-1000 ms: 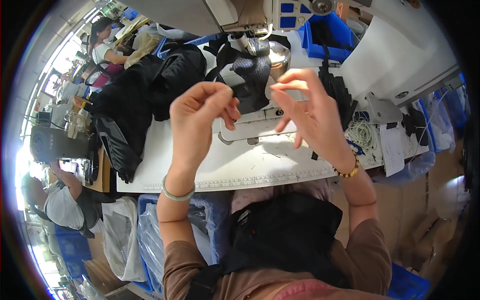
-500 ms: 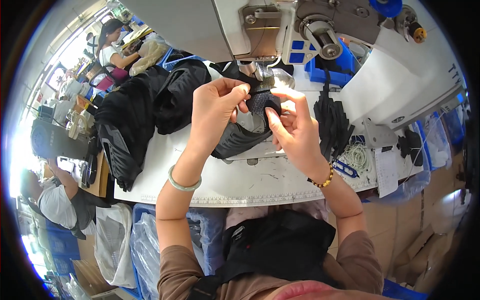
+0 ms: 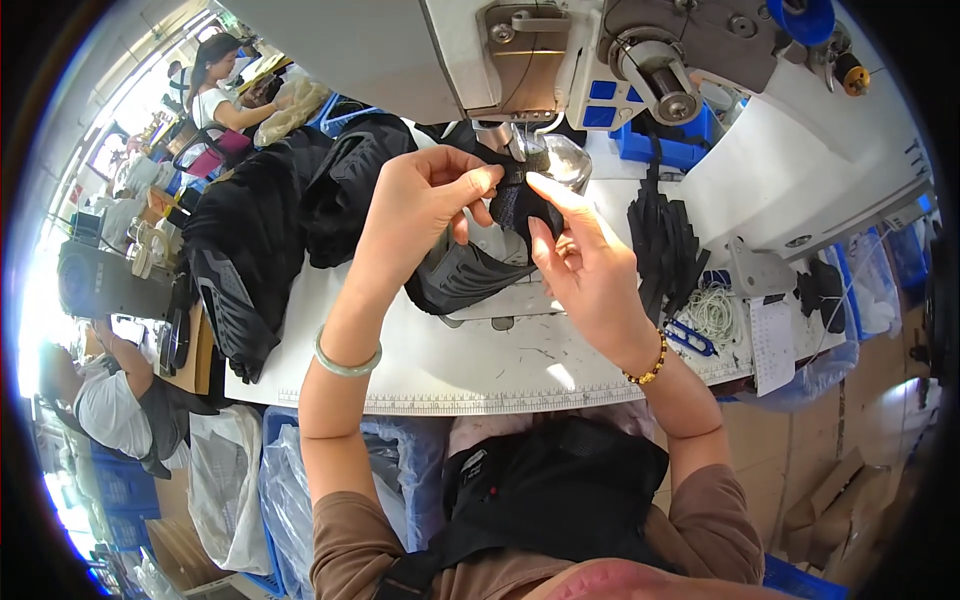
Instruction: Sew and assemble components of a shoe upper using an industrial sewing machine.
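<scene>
A black fabric piece (image 3: 465,278) with a raised grey pattern lies curved on the white sewing table, its upper end close under the needle area of a sewing machine (image 3: 528,70). My left hand (image 3: 425,205) pinches the edge of that piece between thumb and bent fingers, just left of the presser foot (image 3: 500,137). On the other side my right hand (image 3: 590,265) has the dark, textured edge between thumb and fingers, its index finger stretched toward the foot. The exact spot under the needle is partly hidden by fabric and glare.
More black patterned pieces (image 3: 245,240) are heaped at the left. On the right lie a bundle of black straps (image 3: 660,240), tangled white cord (image 3: 712,315) and a blue-handled tool (image 3: 690,338). A blue bin (image 3: 670,140) stands behind. Other people (image 3: 215,95) work at far left.
The fabric's textured edge has turned and moved up closer to the presser foot. My left hand has shifted slightly left, and the patterned part of the piece has swung left.
</scene>
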Demonstrator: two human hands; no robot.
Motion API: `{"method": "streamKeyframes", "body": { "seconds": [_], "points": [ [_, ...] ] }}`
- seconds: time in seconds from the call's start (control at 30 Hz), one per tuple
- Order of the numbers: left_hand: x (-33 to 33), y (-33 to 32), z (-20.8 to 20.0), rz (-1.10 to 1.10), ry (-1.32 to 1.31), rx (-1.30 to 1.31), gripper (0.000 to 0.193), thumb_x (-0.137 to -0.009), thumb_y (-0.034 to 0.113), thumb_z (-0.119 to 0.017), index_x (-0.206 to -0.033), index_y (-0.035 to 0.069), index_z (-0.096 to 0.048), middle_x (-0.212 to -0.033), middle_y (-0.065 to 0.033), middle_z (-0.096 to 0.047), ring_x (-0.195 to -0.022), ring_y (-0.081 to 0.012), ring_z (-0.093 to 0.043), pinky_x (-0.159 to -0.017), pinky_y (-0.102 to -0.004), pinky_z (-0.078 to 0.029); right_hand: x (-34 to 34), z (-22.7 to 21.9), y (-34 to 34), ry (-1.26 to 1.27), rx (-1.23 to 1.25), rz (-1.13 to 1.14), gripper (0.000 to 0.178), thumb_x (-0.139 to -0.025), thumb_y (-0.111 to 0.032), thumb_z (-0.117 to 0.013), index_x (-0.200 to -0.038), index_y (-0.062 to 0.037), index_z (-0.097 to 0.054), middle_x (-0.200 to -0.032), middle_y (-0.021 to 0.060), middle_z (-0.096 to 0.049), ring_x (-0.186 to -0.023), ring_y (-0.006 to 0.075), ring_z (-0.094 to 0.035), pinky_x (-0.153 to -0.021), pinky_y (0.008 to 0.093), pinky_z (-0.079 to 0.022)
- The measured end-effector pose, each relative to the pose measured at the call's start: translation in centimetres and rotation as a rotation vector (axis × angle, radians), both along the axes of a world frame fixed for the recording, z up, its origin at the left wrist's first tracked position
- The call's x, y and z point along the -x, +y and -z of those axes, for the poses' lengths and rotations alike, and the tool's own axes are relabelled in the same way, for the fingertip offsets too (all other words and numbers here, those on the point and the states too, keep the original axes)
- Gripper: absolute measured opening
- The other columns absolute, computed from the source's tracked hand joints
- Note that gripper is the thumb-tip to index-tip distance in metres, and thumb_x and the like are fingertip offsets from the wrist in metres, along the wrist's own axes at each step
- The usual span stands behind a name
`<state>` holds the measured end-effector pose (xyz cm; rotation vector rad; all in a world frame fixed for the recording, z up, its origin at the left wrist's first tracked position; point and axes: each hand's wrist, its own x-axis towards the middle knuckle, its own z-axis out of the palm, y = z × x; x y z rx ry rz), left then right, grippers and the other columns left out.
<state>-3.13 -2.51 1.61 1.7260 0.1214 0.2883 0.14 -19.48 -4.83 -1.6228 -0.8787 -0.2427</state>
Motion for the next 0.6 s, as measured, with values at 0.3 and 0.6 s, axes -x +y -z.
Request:
{"method": "streamKeyframes", "body": {
  "seconds": [0.3,0.6],
  "points": [
    [-1.0,1.4,-0.2,0.163,0.011,-0.137,0.022,-0.083,0.017,-0.066,-0.082,-0.005,-0.061,-0.069,-0.0024,-0.059,-0.053,-0.0071,-0.051,-0.048,-0.0183,-0.043,0.1,-0.2,0.0,-0.037,0.015,0.02,0.044,-0.083,-0.001,-0.062,-0.124,-0.0072,-0.049,-0.104,0.0145,-0.06,-0.053,0.013,-0.052,-0.053,0.0251,-0.046],
    [-1.8,1.3,0.5,0.172,-0.034,0.026,0.02,-0.081,0.013,-0.067,-0.076,-0.005,-0.061,-0.069,-0.0061,-0.06,-0.055,-0.0103,-0.056,-0.054,-0.0201,-0.046,-0.3,-0.4,0.0,-0.185,0.028,0.088,0.04,-0.082,-0.002,-0.062,-0.12,-0.0093,-0.052,-0.093,0.0132,-0.061,-0.055,0.0199,-0.057,-0.053,0.0289,-0.048]
  ]
}}
